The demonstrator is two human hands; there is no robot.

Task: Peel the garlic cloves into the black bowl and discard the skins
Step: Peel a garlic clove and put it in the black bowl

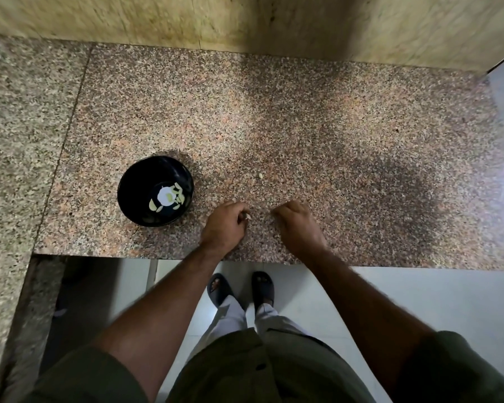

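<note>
**Garlic peeling at the granite counter: one clove in hand, one still waiting**

Garlic is the whole business here, and most of it looks done. The speckled pink-and-grey granite countertop (303,117) runs wide under a yellowish stone wall, and on its left part sits the round black bowl (155,191), with a pale mark on its floor and several peeled, cream-coloured garlic cloves (178,193) lying around it.

Near the counter's front edge, just right of the bowl, the person's left hand (224,225) has its fingers curled in, pinching a small pale piece, clove or skin, I cannot tell which (248,217). The right hand (296,225) sits close beside it, fingers bent down to the stone; whether it holds anything I cannot tell.

Further back, apart from both hands, one small loose pale clove (261,176) lies on the granite.

My judgement: the step in hand is stripping the piece the left hand holds. It would go best with the hands kept low over the counter, the bare clove dropped into the bowl nearby, and any skins swept together for binning, since the flecks vanish against that speckle.
</note>
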